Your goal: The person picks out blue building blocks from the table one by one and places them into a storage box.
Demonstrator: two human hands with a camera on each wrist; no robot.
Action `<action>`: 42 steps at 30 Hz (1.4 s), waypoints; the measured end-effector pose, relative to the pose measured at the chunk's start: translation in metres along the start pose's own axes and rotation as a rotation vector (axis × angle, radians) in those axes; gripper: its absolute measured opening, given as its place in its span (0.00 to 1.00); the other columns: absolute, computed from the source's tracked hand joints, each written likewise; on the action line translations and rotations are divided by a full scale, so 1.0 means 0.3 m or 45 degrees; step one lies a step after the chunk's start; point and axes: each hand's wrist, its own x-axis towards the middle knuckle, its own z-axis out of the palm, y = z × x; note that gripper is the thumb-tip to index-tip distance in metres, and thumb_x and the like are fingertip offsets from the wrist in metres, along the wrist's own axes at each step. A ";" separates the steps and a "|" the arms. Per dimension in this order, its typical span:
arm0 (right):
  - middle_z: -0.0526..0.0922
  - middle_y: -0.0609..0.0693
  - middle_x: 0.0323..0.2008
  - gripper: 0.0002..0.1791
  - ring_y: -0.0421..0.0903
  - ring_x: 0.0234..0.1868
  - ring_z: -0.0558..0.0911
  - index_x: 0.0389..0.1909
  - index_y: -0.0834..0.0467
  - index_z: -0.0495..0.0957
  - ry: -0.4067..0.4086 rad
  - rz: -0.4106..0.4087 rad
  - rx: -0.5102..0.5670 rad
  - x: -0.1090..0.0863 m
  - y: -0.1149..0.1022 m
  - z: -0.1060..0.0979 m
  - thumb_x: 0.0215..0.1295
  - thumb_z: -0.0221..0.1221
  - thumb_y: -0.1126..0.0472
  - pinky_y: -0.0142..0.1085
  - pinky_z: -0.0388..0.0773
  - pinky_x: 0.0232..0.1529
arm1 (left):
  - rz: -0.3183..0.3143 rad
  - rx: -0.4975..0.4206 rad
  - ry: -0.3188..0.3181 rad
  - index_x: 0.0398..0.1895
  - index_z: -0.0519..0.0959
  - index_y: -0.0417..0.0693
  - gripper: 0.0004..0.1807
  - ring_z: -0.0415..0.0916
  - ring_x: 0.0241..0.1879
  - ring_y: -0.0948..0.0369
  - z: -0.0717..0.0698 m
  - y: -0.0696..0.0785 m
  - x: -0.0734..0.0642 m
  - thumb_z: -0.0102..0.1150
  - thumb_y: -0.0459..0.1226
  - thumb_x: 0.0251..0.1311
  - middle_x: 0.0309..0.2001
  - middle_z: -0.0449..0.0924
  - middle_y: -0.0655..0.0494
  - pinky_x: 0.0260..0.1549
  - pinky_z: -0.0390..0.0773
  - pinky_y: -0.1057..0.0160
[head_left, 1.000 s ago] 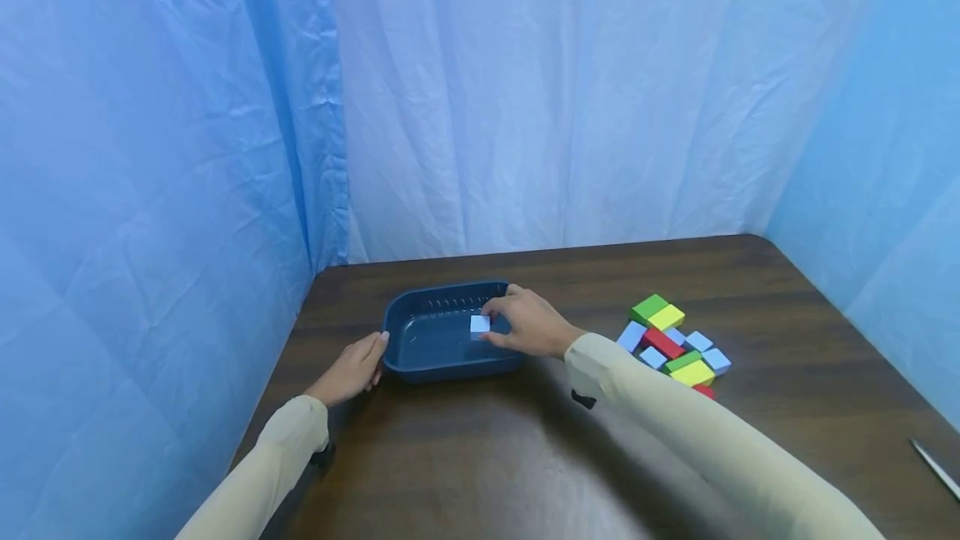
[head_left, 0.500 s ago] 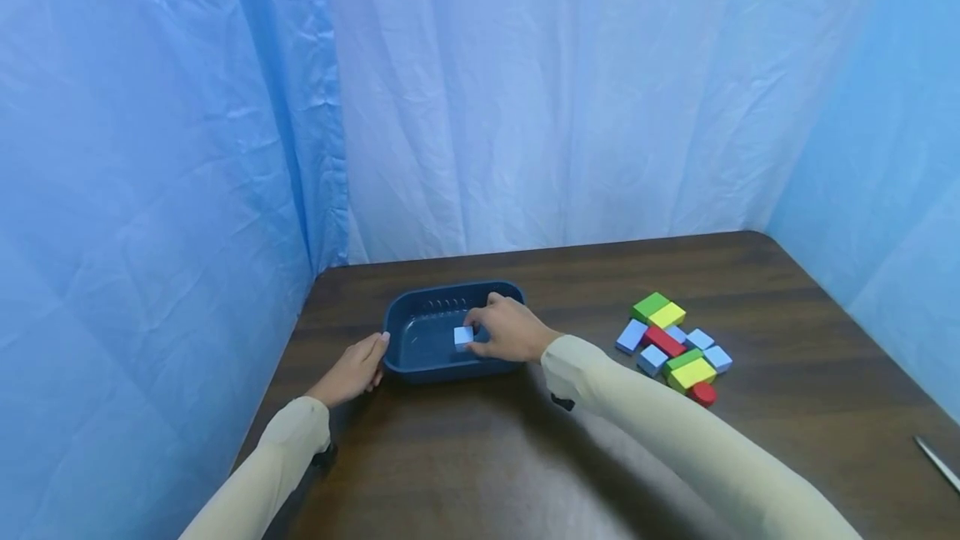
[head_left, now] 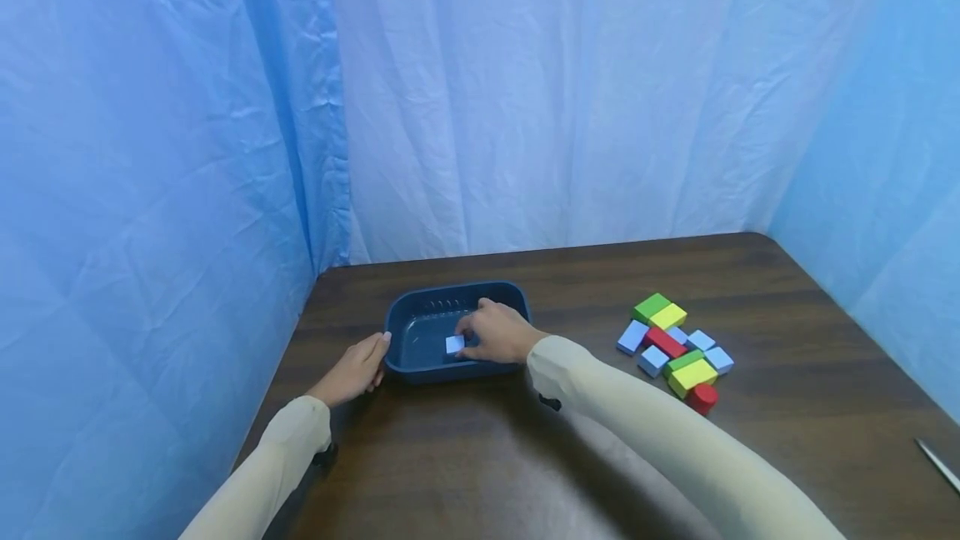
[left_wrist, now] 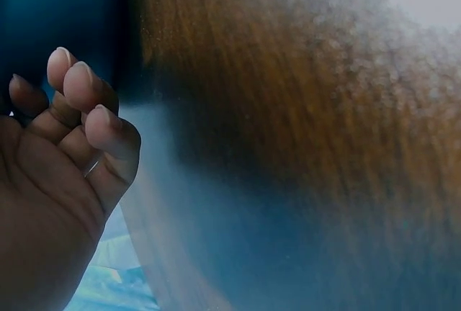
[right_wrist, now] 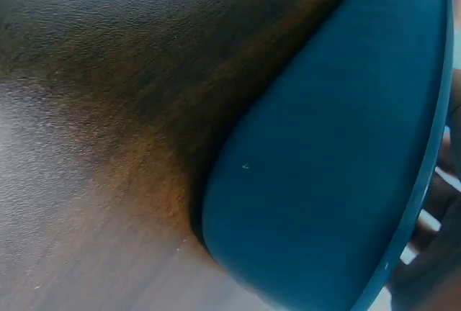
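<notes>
A dark blue plastic basket (head_left: pixel 450 373) with slots in its far wall sits left of the table's middle. My left hand (head_left: pixel 351 372) grips its left end, thumb at the rim; in the left wrist view the fingers curl beside the basket's blue wall (left_wrist: pixel 61 8). Reaching in over the basket's right side, my right hand (head_left: pixel 497 334) pinches a light blue block (head_left: pixel 454 345) low inside, near the front wall. From the right wrist, the outer side of the basket (right_wrist: pixel 317 152) fills much of the view, and most of that hand is hidden behind the rim.
To the right, several light blue, green, yellow and red blocks (head_left: pixel 663 343) lie grouped on the dark wooden table (head_left: pixel 465 457). A red cylinder (head_left: pixel 702 398) stands at their near end. A thin metal object (head_left: pixel 937 463) lies at the right edge. Blue curtains (head_left: pixel 525 107) surround the table.
My right hand has moved left and down into the basket with the light blue block. The left hand has stayed at the rim. The red cylinder has come out from behind the right sleeve.
</notes>
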 end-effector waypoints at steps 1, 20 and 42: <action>0.89 0.43 0.42 0.18 0.42 0.36 0.71 0.52 0.50 0.87 -0.008 -0.002 -0.006 0.003 -0.002 0.000 0.65 0.70 0.46 0.34 0.67 0.37 | -0.002 0.000 -0.002 0.37 0.69 0.44 0.27 0.72 0.22 0.52 0.000 0.002 0.000 0.32 0.55 0.83 0.24 0.74 0.48 0.26 0.75 0.57; 0.88 0.46 0.45 0.16 0.39 0.42 0.84 0.55 0.52 0.85 -0.199 0.042 0.097 0.023 -0.020 -0.014 0.68 0.69 0.57 0.34 0.81 0.50 | 0.001 0.025 -0.009 0.38 0.69 0.45 0.27 0.72 0.21 0.53 0.007 -0.009 0.024 0.31 0.57 0.83 0.24 0.74 0.49 0.23 0.75 0.56; 0.86 0.47 0.53 0.18 0.46 0.50 0.78 0.55 0.54 0.85 0.085 -0.126 -0.014 -0.005 0.046 -0.071 0.73 0.64 0.48 0.43 0.75 0.53 | -0.012 0.027 0.002 0.37 0.69 0.46 0.27 0.72 0.20 0.53 0.000 -0.016 0.006 0.31 0.57 0.83 0.23 0.75 0.49 0.23 0.75 0.56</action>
